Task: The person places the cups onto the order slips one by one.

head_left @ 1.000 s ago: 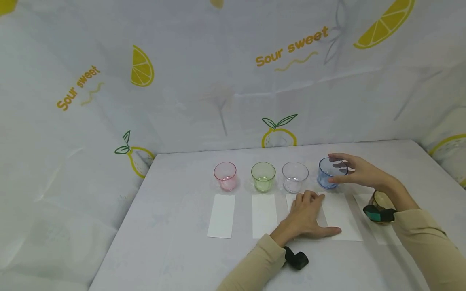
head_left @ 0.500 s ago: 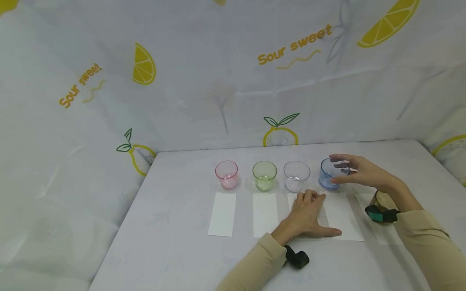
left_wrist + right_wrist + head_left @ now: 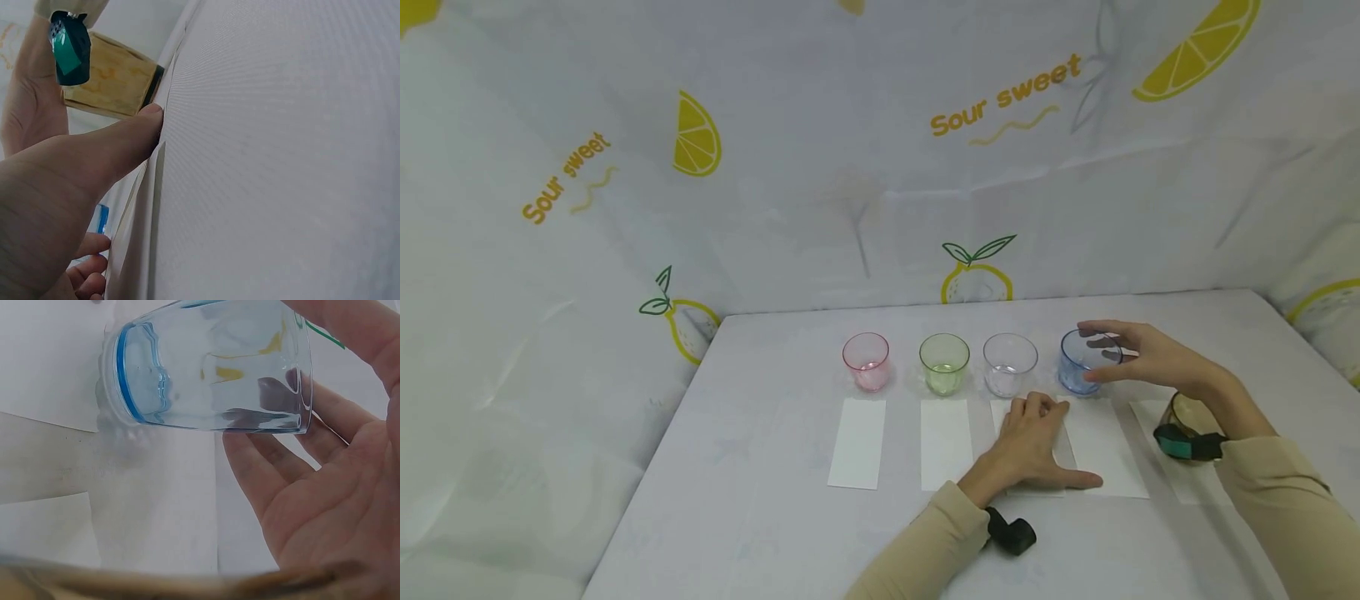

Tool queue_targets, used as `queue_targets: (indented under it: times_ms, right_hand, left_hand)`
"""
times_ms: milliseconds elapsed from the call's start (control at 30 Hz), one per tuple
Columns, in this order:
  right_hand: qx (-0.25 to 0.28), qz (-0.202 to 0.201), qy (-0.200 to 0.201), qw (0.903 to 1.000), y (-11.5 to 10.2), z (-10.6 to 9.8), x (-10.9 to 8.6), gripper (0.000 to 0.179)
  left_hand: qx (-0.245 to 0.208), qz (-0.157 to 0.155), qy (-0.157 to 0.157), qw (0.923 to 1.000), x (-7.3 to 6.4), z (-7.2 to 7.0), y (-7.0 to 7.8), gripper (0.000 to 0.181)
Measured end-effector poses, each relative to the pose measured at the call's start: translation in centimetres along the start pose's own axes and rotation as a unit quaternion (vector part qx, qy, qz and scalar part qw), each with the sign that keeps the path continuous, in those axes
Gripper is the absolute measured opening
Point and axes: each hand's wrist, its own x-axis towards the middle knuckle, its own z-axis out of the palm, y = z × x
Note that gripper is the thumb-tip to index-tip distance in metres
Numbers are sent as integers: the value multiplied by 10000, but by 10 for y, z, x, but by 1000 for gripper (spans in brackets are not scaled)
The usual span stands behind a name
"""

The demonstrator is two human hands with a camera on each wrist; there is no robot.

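My right hand (image 3: pixel 1142 354) holds a clear blue glass (image 3: pixel 1075 375), thumb on the near side and fingers round the far side near the rim. The glass stands upright just behind a white card (image 3: pixel 1108 450). In the right wrist view the blue glass (image 3: pixel 200 375) shows its thick blue base on the white surface. My left hand (image 3: pixel 1026 446) rests on the cards, thumb stretched out to the right over the same card and fingertips near its neighbour's far end. This neighbouring card (image 3: pixel 997 410) is mostly covered by the hand. The left wrist view shows the thumb (image 3: pixel 131 137) touching down.
Left of the blue glass stand a clear glass (image 3: pixel 1009 375), a green glass (image 3: pixel 944 375) and a pink glass (image 3: pixel 868 371). White cards (image 3: pixel 857 446) lie in a row before them. An amber glass (image 3: pixel 1187 410) sits partly hidden by the right wrist. A lemon-print cloth (image 3: pixel 775 208) hangs behind.
Both hands keep nearly the same place. The blue glass and right hand appear a few pixels further right and lower; the whole view also shifts slightly.
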Motion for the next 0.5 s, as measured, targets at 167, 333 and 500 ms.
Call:
queue_targets:
  times_ms: [167, 333, 500]
  right_hand:
    - [41, -60, -1, 10000, -1, -1, -4, 81]
    - [24, -101, 39, 9999, -2, -2, -6, 79]
    - [-16, -48, 52, 10000, -3, -2, -8, 80]
  left_hand:
    - [61, 5, -22, 10000, 0, 0, 0, 99]
    - [76, 7, -30, 10000, -1, -2, 1, 99]
    - [82, 30, -4, 10000, -1, -1, 1, 99]
